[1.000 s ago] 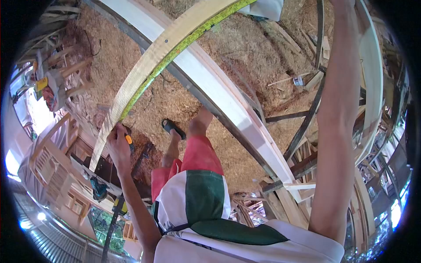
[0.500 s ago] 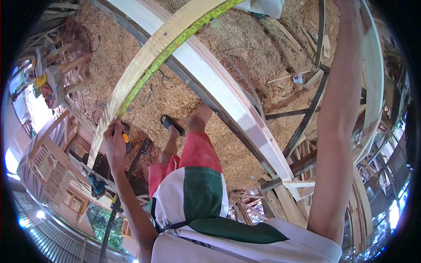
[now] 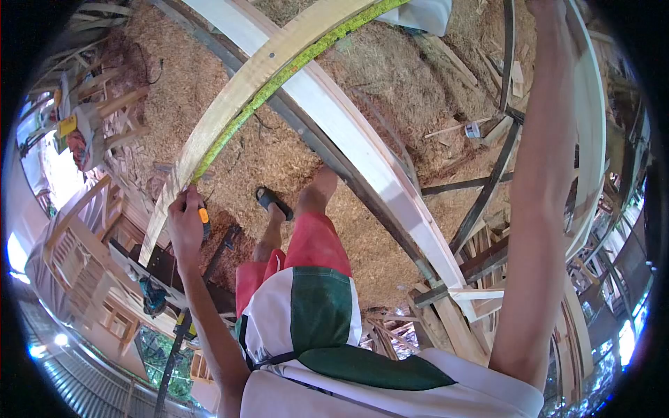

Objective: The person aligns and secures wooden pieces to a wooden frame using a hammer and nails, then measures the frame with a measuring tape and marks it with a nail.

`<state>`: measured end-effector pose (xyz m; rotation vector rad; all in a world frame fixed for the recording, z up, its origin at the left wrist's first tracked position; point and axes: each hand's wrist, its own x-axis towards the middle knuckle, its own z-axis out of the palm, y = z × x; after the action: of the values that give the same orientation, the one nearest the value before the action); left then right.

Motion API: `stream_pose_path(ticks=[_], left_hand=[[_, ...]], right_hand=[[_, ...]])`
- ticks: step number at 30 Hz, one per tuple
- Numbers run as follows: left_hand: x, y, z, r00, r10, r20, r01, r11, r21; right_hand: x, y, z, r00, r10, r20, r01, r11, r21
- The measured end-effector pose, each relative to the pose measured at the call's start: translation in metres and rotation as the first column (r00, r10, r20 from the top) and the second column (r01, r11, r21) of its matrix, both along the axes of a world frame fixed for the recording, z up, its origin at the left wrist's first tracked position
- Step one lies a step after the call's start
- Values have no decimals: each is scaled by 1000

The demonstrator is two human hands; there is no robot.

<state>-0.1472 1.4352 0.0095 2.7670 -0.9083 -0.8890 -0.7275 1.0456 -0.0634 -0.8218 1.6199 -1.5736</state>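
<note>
A yellow-green measuring tape (image 3: 261,96) runs along the inner edge of a curved pale wooden strip (image 3: 209,118). My left hand (image 3: 185,214) is closed on the tape's lower end, beside the strip. A black-and-orange object (image 3: 203,216) shows just right of that hand; whether the hand touches it is unclear. My right arm stretches up the right side, and only part of my right hand (image 3: 547,7) appears at the top edge, its fingers out of sight. Under the strip crosses a long white-faced beam (image 3: 348,122).
Wood shavings cover the floor (image 3: 244,160), where one sandaled foot (image 3: 274,203) stands. Dark metal bars (image 3: 481,202), wooden offcuts and a small white can (image 3: 472,129) lie at the right. Curved boards (image 3: 592,125) rise beyond my right arm. Wooden frames (image 3: 77,237) stand at the left.
The view has shifted slightly. My left hand stays at the tape's lower end, and the tape and curved strip keep nearly the same position against each other.
</note>
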Motion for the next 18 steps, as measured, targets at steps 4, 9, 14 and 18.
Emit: stream_pose_path(ticks=[4,9,14,18], left_hand=[[30,40,-14,965,-98,-244,103,995,7],[11,74,16,881,-391,-266,390,919,-59],[-20,84,67,773,-391,-500,298,919,-259],[-25,121,81,816,-328,-475,190,929,-317]], right_hand=[[38,75,19,983,69,-169,-60,997,56],[156,195,72,892,398,-214,-342,904,258],[290,312,135,540,798,267,-813,413,410],[391,387,145,95,994,52,-976,83,203]])
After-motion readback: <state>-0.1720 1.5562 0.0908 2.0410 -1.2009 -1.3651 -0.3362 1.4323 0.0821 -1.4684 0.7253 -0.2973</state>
